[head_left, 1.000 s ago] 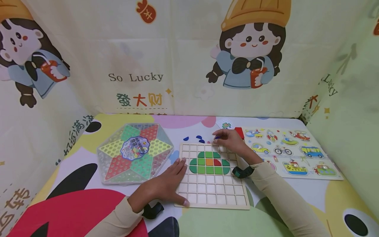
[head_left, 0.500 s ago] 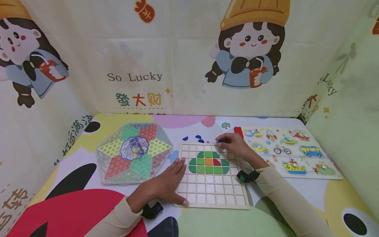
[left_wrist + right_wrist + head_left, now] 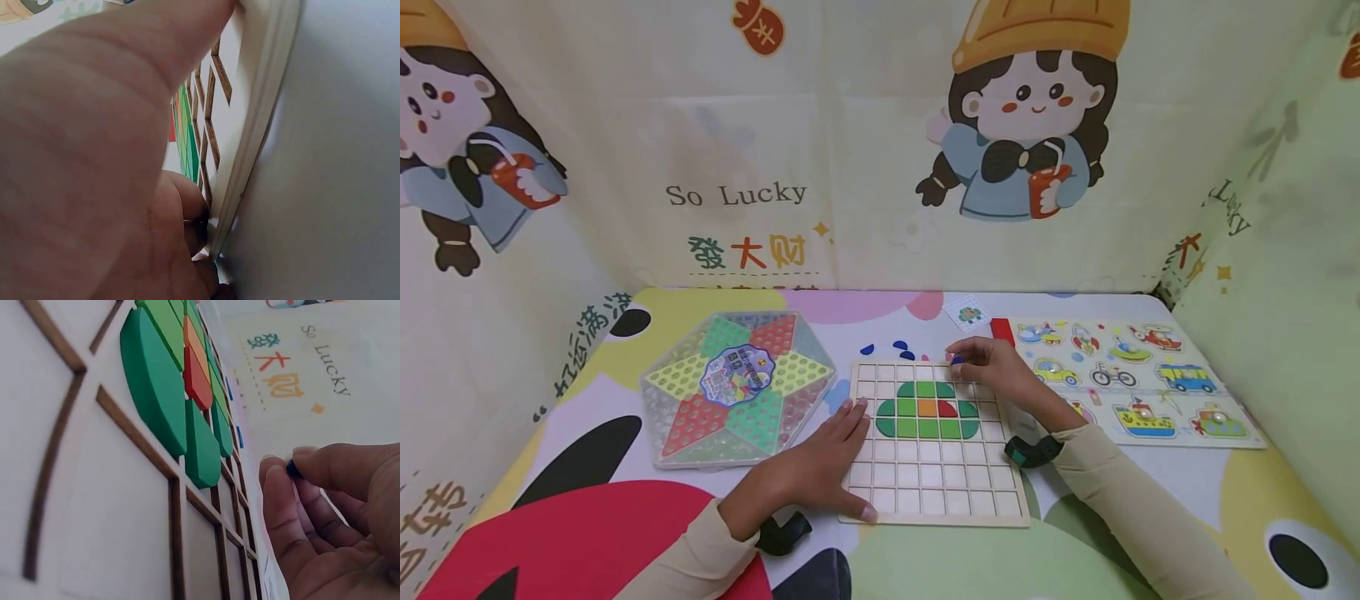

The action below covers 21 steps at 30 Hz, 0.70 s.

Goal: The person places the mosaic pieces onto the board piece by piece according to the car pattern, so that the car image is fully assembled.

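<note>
A wooden grid board (image 3: 917,502) lies in the middle of the table in the head view. Green, orange and red tiles (image 3: 928,423) form a rounded shape in its upper cells. My left hand (image 3: 808,471) rests along the board's left side, fingers extended, with the thumb at the near left corner. Over the far right edge of the board, my right hand (image 3: 996,367) pinches a small dark blue tile (image 3: 292,468) between thumb and fingertips. Most of that tile is hidden by the fingers. Several loose blue tiles (image 3: 900,344) lie just beyond the board.
To the left sits a hexagonal Chinese checkers set (image 3: 737,387) in a clear case. A picture puzzle board (image 3: 1138,392) with vehicles lies on the right, a red block (image 3: 1002,330) at its far left corner. A small pattern card (image 3: 968,313) is at the back, near the printed cloth wall (image 3: 865,233).
My right hand has drawn back a little toward the board with the blue tile, which shows more plainly between the fingertips. The left hand stays in place.
</note>
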Each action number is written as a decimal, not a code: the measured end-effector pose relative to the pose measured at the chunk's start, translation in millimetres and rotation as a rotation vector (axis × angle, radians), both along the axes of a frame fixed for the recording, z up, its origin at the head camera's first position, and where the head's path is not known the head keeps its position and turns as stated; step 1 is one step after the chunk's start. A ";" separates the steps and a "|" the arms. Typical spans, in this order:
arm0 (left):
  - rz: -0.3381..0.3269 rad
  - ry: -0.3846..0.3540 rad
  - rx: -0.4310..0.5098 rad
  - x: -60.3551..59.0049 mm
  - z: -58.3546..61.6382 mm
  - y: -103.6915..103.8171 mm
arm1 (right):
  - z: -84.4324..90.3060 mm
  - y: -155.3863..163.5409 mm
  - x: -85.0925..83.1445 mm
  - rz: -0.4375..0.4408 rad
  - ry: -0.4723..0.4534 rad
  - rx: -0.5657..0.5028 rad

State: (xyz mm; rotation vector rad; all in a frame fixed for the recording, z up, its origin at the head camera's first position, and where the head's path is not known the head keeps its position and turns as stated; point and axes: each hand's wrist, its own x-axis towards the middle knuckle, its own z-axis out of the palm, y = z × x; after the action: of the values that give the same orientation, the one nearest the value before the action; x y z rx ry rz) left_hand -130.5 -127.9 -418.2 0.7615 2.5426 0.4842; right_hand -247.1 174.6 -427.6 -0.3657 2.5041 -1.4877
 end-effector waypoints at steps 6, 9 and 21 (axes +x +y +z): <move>-0.001 0.003 0.006 1.3 0.5 -0.2 | 2.9 2.8 5.8 0.047 0.026 0.059; -0.004 0.003 0.009 2.0 0.6 -0.3 | 3.3 4.4 10.3 0.090 0.054 0.073; -0.009 0.006 0.010 1.0 0.6 -0.8 | 4.0 7.2 39.9 0.240 0.143 0.136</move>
State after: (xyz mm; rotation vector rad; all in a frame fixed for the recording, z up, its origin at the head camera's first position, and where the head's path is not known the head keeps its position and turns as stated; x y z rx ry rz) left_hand -129.4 -128.8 -417.6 0.7785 2.5433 0.4927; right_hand -207.2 181.9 -423.6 -0.7423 2.5421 -1.2330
